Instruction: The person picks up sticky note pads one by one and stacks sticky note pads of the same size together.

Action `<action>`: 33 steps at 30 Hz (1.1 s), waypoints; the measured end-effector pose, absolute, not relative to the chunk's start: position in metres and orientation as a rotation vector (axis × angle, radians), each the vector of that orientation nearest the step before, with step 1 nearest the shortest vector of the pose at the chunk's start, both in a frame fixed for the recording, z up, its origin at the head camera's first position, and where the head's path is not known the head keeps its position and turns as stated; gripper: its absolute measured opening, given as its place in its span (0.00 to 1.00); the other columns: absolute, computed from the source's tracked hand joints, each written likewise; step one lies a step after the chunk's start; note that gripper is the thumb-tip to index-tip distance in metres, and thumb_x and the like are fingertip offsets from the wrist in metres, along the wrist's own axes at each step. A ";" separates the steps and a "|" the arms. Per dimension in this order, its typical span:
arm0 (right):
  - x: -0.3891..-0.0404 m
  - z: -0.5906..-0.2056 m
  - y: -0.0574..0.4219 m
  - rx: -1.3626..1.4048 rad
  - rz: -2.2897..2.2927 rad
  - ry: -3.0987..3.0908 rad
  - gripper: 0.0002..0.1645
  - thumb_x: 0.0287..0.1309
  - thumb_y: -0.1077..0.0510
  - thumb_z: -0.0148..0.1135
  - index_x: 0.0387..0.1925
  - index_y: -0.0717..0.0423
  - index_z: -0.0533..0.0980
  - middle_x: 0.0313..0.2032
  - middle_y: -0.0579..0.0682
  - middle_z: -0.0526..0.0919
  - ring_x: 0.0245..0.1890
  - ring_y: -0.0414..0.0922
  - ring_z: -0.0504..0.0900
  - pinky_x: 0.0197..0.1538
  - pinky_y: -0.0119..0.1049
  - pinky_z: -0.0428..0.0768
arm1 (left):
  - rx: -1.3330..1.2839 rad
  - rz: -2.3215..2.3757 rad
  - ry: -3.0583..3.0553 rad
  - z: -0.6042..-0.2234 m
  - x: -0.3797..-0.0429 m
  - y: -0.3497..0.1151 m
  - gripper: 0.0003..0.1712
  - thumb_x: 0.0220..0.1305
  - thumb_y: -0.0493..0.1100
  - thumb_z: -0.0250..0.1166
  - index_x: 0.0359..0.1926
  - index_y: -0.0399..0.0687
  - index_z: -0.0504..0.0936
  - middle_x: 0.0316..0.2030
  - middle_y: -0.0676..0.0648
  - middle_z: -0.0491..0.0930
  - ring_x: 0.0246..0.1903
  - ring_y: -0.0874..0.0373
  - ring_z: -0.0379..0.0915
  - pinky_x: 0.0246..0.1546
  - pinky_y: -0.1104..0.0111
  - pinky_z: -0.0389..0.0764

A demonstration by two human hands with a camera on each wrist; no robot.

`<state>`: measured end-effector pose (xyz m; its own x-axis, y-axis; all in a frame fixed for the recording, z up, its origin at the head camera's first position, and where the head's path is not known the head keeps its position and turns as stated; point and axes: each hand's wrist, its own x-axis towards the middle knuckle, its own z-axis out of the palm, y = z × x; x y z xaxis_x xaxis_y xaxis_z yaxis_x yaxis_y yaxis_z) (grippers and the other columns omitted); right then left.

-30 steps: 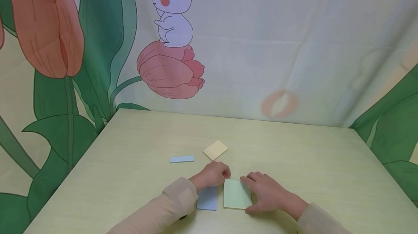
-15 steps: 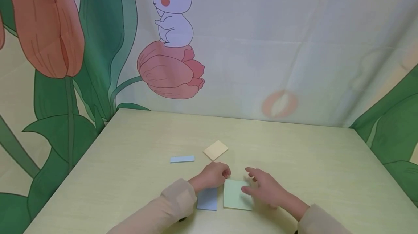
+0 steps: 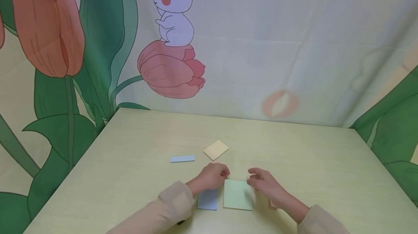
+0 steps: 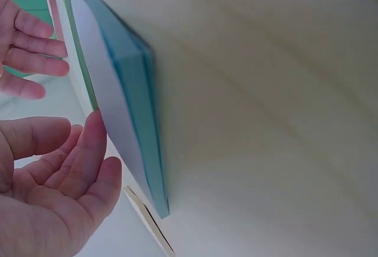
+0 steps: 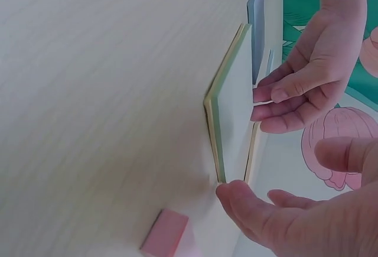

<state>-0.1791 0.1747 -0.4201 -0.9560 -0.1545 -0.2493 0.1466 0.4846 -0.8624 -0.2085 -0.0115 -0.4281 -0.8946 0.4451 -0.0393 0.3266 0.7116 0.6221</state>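
Observation:
A square mint-green sticky-note pad (image 3: pixel 236 197) lies flat on the table on a thin yellowish layer. A blue pad (image 3: pixel 207 201) lies to its left, partly covered by the left forearm. My left hand (image 3: pixel 213 176) rests at the green pad's far left corner, its fingers loosely bent and holding nothing. Just over the green pad's right edge, my right hand (image 3: pixel 265 185) hovers with relaxed fingers and nothing in them. Below that hand a small pink block-like pad (image 5: pixel 165 233) shows in the right wrist view; in the head view the hand mostly hides it.
Farther back lie a narrow light-blue strip pad (image 3: pixel 182 159) and a cream pad (image 3: pixel 216 150) turned like a diamond. Behind the pale table (image 3: pixel 310 154) hangs a cloth (image 3: pixel 241 45) printed with tulips and a rabbit.
My right hand has let go of the green pad's right side, lifted and shifted slightly right and away, uncovering part of the pink pad. The left hand has barely moved.

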 end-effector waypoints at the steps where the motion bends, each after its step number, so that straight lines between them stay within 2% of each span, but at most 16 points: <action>1: -0.179 -0.420 0.175 0.005 -1.461 2.438 0.27 0.53 0.62 0.51 0.55 0.70 0.63 0.49 0.64 0.74 0.42 0.50 0.76 0.45 0.48 0.73 | 0.621 0.944 2.727 -0.427 -0.208 -0.012 0.11 0.49 0.28 0.54 0.34 0.38 0.79 0.30 0.46 0.80 0.32 0.57 0.73 0.34 0.70 0.72; 6: -0.178 -0.422 0.173 0.057 -1.511 2.379 0.27 0.53 0.62 0.51 0.55 0.68 0.63 0.50 0.64 0.73 0.43 0.51 0.75 0.46 0.49 0.72 | 0.631 0.956 2.723 -0.427 -0.206 -0.012 0.12 0.48 0.27 0.53 0.34 0.38 0.79 0.31 0.46 0.80 0.33 0.57 0.74 0.34 0.70 0.73; 13: -0.179 -0.425 0.172 0.090 -1.561 2.352 0.25 0.54 0.62 0.51 0.55 0.66 0.64 0.53 0.65 0.70 0.46 0.51 0.74 0.46 0.46 0.74 | 0.629 0.974 2.707 -0.429 -0.205 -0.013 0.12 0.48 0.27 0.53 0.34 0.38 0.78 0.31 0.45 0.80 0.34 0.56 0.75 0.35 0.70 0.73; 20: -0.176 -0.419 0.173 0.115 -1.602 2.329 0.25 0.54 0.62 0.50 0.55 0.65 0.64 0.53 0.64 0.68 0.48 0.52 0.72 0.45 0.45 0.73 | 0.699 0.866 2.761 -0.422 -0.195 -0.014 0.15 0.50 0.29 0.53 0.39 0.41 0.79 0.38 0.45 0.80 0.40 0.54 0.75 0.38 0.67 0.75; 25: -0.171 -0.411 0.179 0.168 -1.606 2.261 0.26 0.52 0.61 0.51 0.54 0.65 0.63 0.44 0.60 0.74 0.41 0.49 0.73 0.42 0.41 0.74 | 0.704 0.888 2.712 -0.408 -0.184 -0.016 0.17 0.52 0.31 0.55 0.45 0.40 0.76 0.41 0.43 0.79 0.43 0.52 0.75 0.40 0.65 0.75; 28: -0.168 -0.409 0.182 0.211 -1.571 2.208 0.28 0.49 0.59 0.53 0.54 0.63 0.63 0.35 0.55 0.75 0.33 0.46 0.73 0.33 0.34 0.73 | 0.627 1.012 2.573 -0.402 -0.176 -0.018 0.21 0.52 0.32 0.55 0.51 0.37 0.71 0.46 0.38 0.76 0.46 0.47 0.74 0.44 0.60 0.74; 32: -0.164 -0.407 0.187 0.214 -1.552 2.141 0.29 0.50 0.58 0.53 0.55 0.63 0.61 0.30 0.51 0.74 0.29 0.44 0.73 0.30 0.33 0.73 | 0.471 1.181 2.352 -0.402 -0.164 -0.023 0.29 0.54 0.34 0.56 0.58 0.35 0.62 0.54 0.31 0.68 0.54 0.40 0.65 0.53 0.50 0.66; 33: -0.163 -0.407 0.188 0.202 -1.556 2.126 0.29 0.51 0.58 0.53 0.55 0.64 0.61 0.29 0.50 0.74 0.30 0.44 0.74 0.33 0.34 0.75 | 0.434 1.219 2.302 -0.402 -0.161 -0.024 0.30 0.54 0.34 0.56 0.60 0.35 0.60 0.55 0.31 0.67 0.53 0.39 0.66 0.54 0.48 0.64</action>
<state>-0.1632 0.1880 -0.4073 -0.8671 -0.1662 -0.4696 0.3974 0.3375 -0.8533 -0.1611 -0.0235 -0.4024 -0.8265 0.4905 -0.2763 0.0472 0.5494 0.8342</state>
